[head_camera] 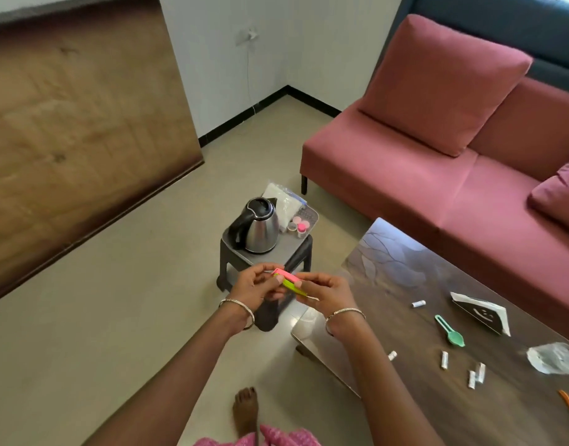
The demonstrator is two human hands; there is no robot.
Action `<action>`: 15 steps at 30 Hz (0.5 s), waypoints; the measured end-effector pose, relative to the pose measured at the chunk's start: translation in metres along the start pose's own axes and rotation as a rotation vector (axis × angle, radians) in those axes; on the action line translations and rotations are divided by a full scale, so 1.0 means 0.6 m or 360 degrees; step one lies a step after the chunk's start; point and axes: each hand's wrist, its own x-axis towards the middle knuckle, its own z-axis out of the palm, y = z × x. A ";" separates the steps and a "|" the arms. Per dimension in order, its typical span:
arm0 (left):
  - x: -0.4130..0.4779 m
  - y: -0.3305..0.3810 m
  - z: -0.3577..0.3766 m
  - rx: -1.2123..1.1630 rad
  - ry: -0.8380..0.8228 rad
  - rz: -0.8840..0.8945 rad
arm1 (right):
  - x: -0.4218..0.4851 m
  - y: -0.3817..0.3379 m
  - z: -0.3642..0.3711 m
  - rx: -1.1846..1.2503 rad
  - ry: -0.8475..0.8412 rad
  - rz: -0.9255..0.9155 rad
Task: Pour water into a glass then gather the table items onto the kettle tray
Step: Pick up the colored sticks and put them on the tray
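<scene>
Floor (109, 317): bare tile is seen left of the stool, the widest room for stepping.
Stool (227, 268): a low dark stool is set near the table's corner, with a narrow gap between them.
Kettle (256, 225): a steel kettle is stood on the tray's left part.
Tray (291, 244): a grey tray is laid on the stool; a white bag (284, 201) and small pink-topped cups (301, 226) are crowded at its far side, and bare room is left only along the near edge.
Left hand (252, 286): one end of the pieces is pinched.
Pieces (288, 280): two flat plastic pieces, pink over green, are held in the air above the stool's near edge.
Right hand (328, 292): the other end is pinched.
Table (389, 284): sachets (444, 360), a green scoop (449, 331), a napkin holder (479, 313) and a wrapper (553, 357) are scattered, well apart from the tray.
Glass: none can be made out.
Risk: the pieces could be dropped past the tray's near rim; the kettle could be knocked if the free strip is overshot; light sachets could be swept off the table edge.
</scene>
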 end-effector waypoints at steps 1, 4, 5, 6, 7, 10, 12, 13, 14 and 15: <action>0.011 0.007 -0.013 -0.0066 0.0010 -0.0032 | 0.010 -0.005 0.013 0.0033 0.0023 0.0035; 0.039 0.022 -0.046 -0.0176 0.0042 -0.0105 | 0.037 -0.014 0.047 0.0172 0.0076 0.0105; 0.048 0.026 -0.053 -0.0198 0.0052 -0.0126 | 0.047 -0.013 0.056 0.0214 0.0090 0.0120; 0.055 0.030 -0.059 -0.0227 0.0062 -0.0143 | 0.056 -0.012 0.064 0.0250 0.0103 0.0138; 0.064 0.033 -0.063 -0.0267 0.0077 -0.0157 | 0.066 -0.011 0.071 0.0273 0.0108 0.0156; 0.086 0.041 -0.070 -0.0363 0.0151 -0.0184 | 0.095 -0.006 0.085 0.0296 0.0107 0.0192; 0.105 0.042 -0.073 -0.0385 0.0211 -0.0211 | 0.116 -0.003 0.090 0.0265 0.0103 0.0185; 0.116 0.042 -0.074 -0.0390 0.0230 -0.0225 | 0.126 -0.003 0.090 0.0233 0.0100 0.0176; 0.125 0.042 -0.074 -0.0385 0.0251 -0.0240 | 0.134 -0.003 0.090 0.0181 0.0097 0.0165; 0.139 0.041 -0.075 -0.0367 0.0276 -0.0255 | 0.145 -0.004 0.088 0.0126 0.0092 0.0153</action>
